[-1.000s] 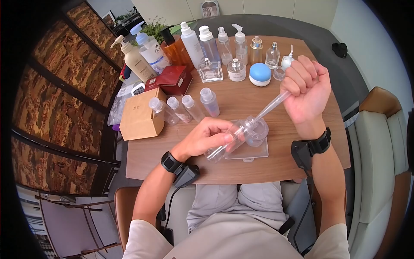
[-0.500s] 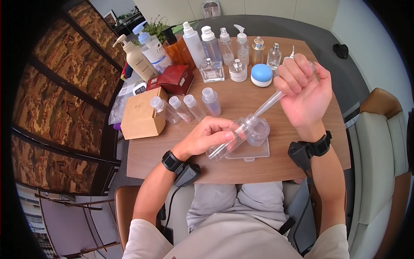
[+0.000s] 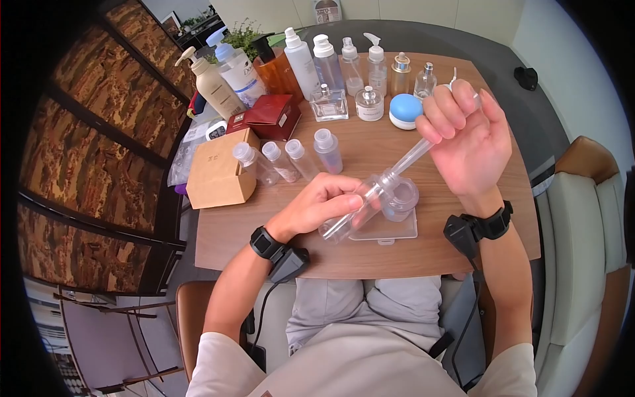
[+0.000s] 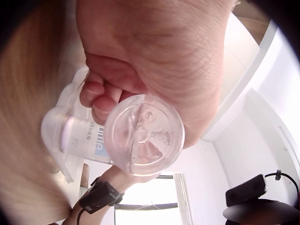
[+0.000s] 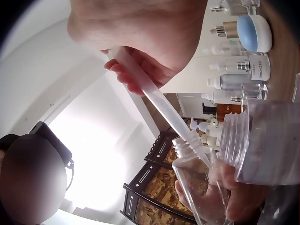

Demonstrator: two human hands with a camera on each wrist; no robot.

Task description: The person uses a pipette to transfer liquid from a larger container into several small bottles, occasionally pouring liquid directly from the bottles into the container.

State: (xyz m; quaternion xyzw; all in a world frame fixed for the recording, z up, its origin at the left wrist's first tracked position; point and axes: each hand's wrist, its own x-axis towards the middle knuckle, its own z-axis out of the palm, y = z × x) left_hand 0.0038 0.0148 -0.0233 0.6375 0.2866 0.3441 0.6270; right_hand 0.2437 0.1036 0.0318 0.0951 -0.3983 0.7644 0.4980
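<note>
My left hand [image 3: 324, 204] grips a clear plastic bottle [image 3: 338, 226], tilted with its mouth toward the upper right. In the left wrist view the bottle's round base [image 4: 143, 136] faces the camera. My right hand [image 3: 468, 142] holds a translucent plastic pipette [image 3: 413, 157], its fingers curled round the upper part. In the right wrist view the pipette [image 5: 164, 105] slants down through the bottle's threaded neck [image 5: 186, 144]. Behind the bottle, an open clear jar [image 3: 403, 202] stands at the flat clear case [image 3: 390, 230] on the table.
Several small clear bottles [image 3: 327, 153] stand left of centre, beside a brown cardboard box [image 3: 221, 173]. Farther back are a dark red box [image 3: 273, 118], perfume bottles [image 3: 329, 106], a blue-lidded jar [image 3: 405, 109] and a row of pump bottles [image 3: 218, 86]. The wooden table [image 3: 264, 255] ends before my lap.
My right hand's fingers have loosened somewhat, and the pipette's upper end now shows by the thumb. The bottle stays tilted in my left hand, with the pipette still in its neck.
</note>
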